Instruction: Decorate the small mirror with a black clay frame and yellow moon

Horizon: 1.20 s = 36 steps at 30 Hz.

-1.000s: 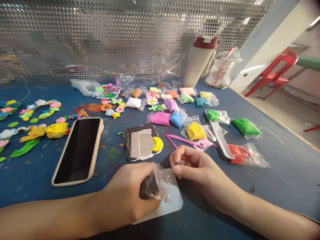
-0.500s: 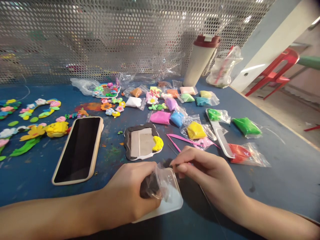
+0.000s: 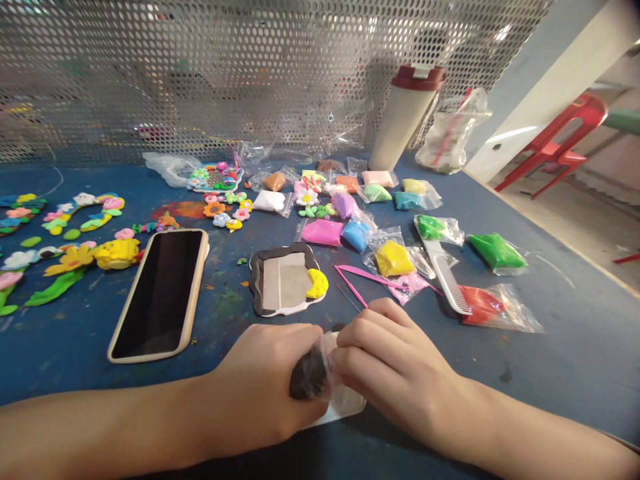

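Note:
My left hand (image 3: 265, 387) grips a transparent plastic bag (image 3: 325, 367) holding a lump of dark brown clay (image 3: 307, 377). My right hand (image 3: 385, 370) presses its fingers against the top of the same bag. Beneath both hands lies a white plastic board (image 3: 347, 407), mostly hidden. Just beyond them sits a wavy dark clay frame (image 3: 267, 283) with a grey centre and a yellow clay crescent moon (image 3: 317, 284). A pink plastic tool (image 3: 363, 275) and a thin needle (image 3: 347, 297) lie near my right fingertips.
A phone (image 3: 160, 297) in a beige case lies left of my hands. Clay flowers and figures (image 3: 75, 260) spread along the left of the blue table. Several bagged clay colours, a white comb (image 3: 445, 280) and a tumbler (image 3: 405, 120) stand beyond, before a perforated metal screen (image 3: 200, 73).
My right hand has moved left and down from holding something thin to pressing on the bag. The view has shifted slightly.

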### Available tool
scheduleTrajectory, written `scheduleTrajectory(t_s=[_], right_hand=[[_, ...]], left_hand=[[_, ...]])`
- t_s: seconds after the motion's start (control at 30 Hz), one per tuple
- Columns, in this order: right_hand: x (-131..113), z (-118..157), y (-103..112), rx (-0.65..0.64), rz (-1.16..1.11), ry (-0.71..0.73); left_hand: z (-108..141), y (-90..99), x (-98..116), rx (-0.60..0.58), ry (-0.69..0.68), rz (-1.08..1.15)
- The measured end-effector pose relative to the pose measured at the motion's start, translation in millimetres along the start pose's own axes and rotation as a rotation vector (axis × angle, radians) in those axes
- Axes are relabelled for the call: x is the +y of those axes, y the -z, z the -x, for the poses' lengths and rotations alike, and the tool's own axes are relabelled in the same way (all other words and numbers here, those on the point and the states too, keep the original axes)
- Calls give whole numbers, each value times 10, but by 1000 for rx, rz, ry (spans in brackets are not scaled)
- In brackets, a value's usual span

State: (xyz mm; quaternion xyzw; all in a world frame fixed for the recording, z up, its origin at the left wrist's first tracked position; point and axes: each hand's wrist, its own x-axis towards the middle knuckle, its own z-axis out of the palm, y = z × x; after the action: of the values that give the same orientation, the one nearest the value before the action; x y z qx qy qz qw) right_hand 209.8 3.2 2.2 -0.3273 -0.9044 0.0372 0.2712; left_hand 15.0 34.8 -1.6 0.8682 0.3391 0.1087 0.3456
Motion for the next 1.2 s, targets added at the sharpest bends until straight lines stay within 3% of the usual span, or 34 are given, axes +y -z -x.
scheduleTrajectory(t_s=[0.3, 0.37, 0.5, 0.6, 0.87, 1.07, 1.2], right_hand=[[71, -49, -18, -83, -188, -9], [114, -48, 0, -56, -383, -142], [187, -38, 21, 29, -823, -550], [207, -19, -2, 39, -1039, -688], [159, -4, -26, 58, -1262, -800], [144, -31, -13, 27, -1255, -807], [130, -28, -23, 99, -1304, -858]], left_hand=[[-3, -34, 4, -41, 12, -35], [-9, 4, 21, -33, 34, -8], [-25, 82, 48, -47, 109, 122], [-32, 101, 44, -61, 150, 172], [-18, 93, 37, -36, 112, 198], [-13, 101, 45, -31, 154, 218], [-2, 162, 90, -19, 188, 399]])
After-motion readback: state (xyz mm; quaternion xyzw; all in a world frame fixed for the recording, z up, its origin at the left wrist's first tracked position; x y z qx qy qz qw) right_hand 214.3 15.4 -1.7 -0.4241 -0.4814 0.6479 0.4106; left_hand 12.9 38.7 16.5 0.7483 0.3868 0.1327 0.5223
